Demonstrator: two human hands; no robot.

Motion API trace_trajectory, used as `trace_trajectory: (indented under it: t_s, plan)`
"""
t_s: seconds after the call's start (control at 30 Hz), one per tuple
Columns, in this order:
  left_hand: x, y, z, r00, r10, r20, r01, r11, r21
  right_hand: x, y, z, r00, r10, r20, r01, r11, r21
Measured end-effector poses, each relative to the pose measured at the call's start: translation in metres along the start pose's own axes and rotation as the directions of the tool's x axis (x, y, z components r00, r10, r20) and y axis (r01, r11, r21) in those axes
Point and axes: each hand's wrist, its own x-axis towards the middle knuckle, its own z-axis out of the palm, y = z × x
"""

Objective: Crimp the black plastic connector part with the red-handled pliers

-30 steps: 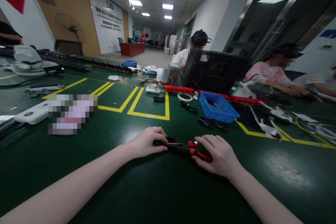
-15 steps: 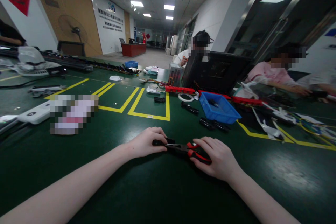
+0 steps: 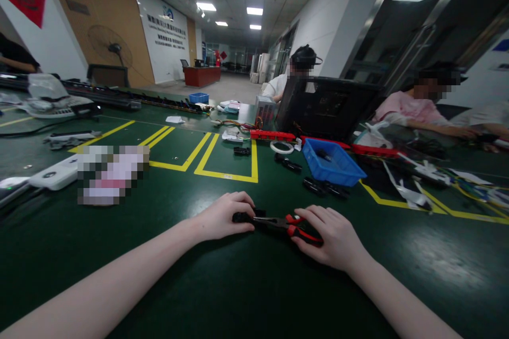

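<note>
In my right hand (image 3: 332, 233) are long-nose pliers (image 3: 293, 228) with red and black handles, their jaws pointing left. My left hand (image 3: 225, 216) is closed on a small black part (image 3: 243, 217), its fingers covering much of it. The plier tips meet this part at its right end; whether they clamp it I cannot tell. Another short black piece (image 3: 260, 212) shows just behind the jaws, and whether it belongs to the held part is unclear. Both hands rest low over the green table (image 3: 254, 286).
Beyond my right hand stands a blue bin (image 3: 334, 164), with black parts (image 3: 324, 187) in front of it. A similar black part (image 3: 241, 151) lies inside a yellow-taped box. A white power strip (image 3: 59, 172) is at left. Two people sit across the table behind a black panel (image 3: 330, 108).
The pliers and my right hand have shifted very slightly right, along with a small camera movement. Both grips look the same. The far person's raised hand has dropped lower.
</note>
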Motion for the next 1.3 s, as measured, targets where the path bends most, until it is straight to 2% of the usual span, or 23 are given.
trace_trajectory:
  t_s: [0.47,0.73,1.3]
  plan:
    - [0.0003,0.0004,0.0013,1.000,-0.014,-0.011,0.014,1.000,-0.019,-0.0002,-0.0015,-0.0005,0.997,-0.050,-0.052,0.045,0.994,-0.098]
    - [-0.0013,-0.0038,0.0044,0.997,0.019,-0.072,-0.017,1.000,0.024,-0.0011,0.0005,0.0008,0.995,-0.048,-0.088,0.037,0.992,-0.118]
    - [-0.0007,-0.0063,0.0049,0.999,0.001,-0.048,0.000,1.000,0.011,-0.0008,0.0003,-0.0013,0.990,-0.043,-0.131,0.027,0.992,-0.120]
